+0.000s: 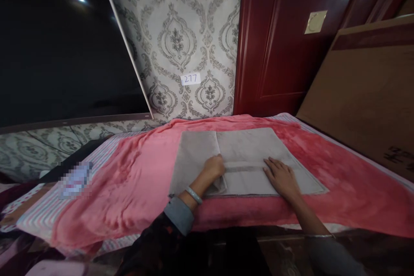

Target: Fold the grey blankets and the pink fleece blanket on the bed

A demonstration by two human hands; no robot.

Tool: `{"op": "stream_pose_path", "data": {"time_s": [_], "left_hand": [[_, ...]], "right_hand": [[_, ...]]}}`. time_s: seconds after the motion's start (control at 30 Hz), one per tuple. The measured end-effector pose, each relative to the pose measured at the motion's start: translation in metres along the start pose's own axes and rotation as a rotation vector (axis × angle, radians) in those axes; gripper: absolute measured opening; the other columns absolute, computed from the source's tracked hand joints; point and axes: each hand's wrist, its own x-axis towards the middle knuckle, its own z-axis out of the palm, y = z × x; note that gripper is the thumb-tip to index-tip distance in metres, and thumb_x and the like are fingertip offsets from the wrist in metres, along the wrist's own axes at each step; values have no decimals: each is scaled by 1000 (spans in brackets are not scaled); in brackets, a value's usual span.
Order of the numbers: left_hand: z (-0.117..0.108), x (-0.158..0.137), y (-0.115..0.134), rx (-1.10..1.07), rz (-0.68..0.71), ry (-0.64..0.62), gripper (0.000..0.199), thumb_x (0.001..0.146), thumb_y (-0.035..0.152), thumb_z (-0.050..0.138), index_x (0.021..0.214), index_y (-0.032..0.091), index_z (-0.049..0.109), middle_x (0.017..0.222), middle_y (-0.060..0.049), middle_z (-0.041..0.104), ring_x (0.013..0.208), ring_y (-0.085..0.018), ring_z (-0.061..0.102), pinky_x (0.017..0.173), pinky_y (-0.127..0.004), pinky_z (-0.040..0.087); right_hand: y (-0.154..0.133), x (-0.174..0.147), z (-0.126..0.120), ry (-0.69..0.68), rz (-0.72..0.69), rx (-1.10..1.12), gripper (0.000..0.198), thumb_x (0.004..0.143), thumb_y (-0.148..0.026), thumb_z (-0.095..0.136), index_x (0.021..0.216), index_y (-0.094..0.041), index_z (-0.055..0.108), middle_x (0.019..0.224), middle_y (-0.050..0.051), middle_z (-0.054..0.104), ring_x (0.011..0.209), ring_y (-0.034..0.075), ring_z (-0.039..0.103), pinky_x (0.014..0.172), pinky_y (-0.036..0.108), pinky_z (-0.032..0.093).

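A flat, rectangular grey cloth (246, 146) with a soft-looking surface lies on a pink blanket (155, 159). Its left part forms a layer whose edge runs front to back near the middle. My left hand (214, 167), with a bracelet at the wrist, is closed on that edge, and the cloth is bunched just below the fist. To the right, my right hand (283, 177) rests palm down on the cloth with its fingers spread. A darker band crosses the cloth between the two hands. Whether the cloth is a cover with an opening, I cannot tell.
Behind the bed-like surface stand a patterned wall with a paper label (190, 79) and a dark red door panel (274, 51). A large television (64, 51) is at the left, a big cardboard box (362, 95) at the right. Striped bedding (42, 211) shows under the blanket.
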Motion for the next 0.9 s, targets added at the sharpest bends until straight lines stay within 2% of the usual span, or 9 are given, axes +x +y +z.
{"op": "stream_pose_path", "data": {"time_s": [0.07,0.17,0.27,0.33,0.43,0.53,0.63,0.73,0.9], "left_hand": [[-4,-3,-9,-107,37,25,38,82,19,59,118,14,68,91,-8,74,86,-21,70,79,-30,53],[-30,-13,-46,-261,39,144,42,87,27,53,125,15,65,81,-2,71,74,-17,67,76,-29,53],[-60,-32,-102,-352,-77,390,47,86,26,47,128,13,63,106,-9,70,98,-20,65,89,-31,51],[-69,-48,-138,-404,-192,516,50,85,29,47,130,11,60,115,-14,68,103,-22,63,90,-34,51],[-59,-69,-173,-516,-296,528,58,84,42,46,125,5,61,95,-15,71,82,-23,66,74,-36,54],[-36,-80,-186,-646,-287,492,69,81,56,45,121,3,62,88,-13,73,72,-21,67,69,-35,55],[-20,-83,-190,-755,-175,512,69,75,63,53,119,11,65,108,-13,74,96,-24,69,89,-38,55],[-16,-82,-193,-696,-91,514,61,77,61,54,114,16,69,121,-11,72,117,-27,64,107,-42,47],[-18,-82,-197,-635,-73,509,61,83,60,47,121,17,67,129,-9,68,125,-27,59,113,-43,43]], "right_hand": [[2,0,0,-9,-4,3,49,100,-36,32,136,-19,60,144,10,54,131,29,48,108,50,37],[7,2,-1,-31,8,26,48,99,-36,34,136,-21,60,144,9,54,132,29,47,109,51,37],[2,12,-5,-54,57,92,46,95,-34,38,131,-21,63,137,11,60,127,30,53,106,51,40],[-16,24,-10,-39,62,198,46,93,-31,42,131,-18,64,130,12,64,119,29,58,103,46,44],[-65,49,-17,-100,25,439,49,93,-27,45,138,-16,58,120,11,68,104,24,65,94,34,49],[-118,73,-17,-250,64,569,50,92,-23,51,141,-14,55,100,7,72,88,21,67,83,28,50],[-154,90,-10,-275,83,589,49,92,-24,55,140,-13,56,89,6,72,81,20,66,78,27,49],[-172,98,0,-265,88,612,48,91,-24,58,138,-16,58,93,5,72,85,20,66,77,26,49],[-184,100,9,-220,95,655,53,85,-16,57,137,-19,60,99,4,71,88,19,65,80,27,50]]}}
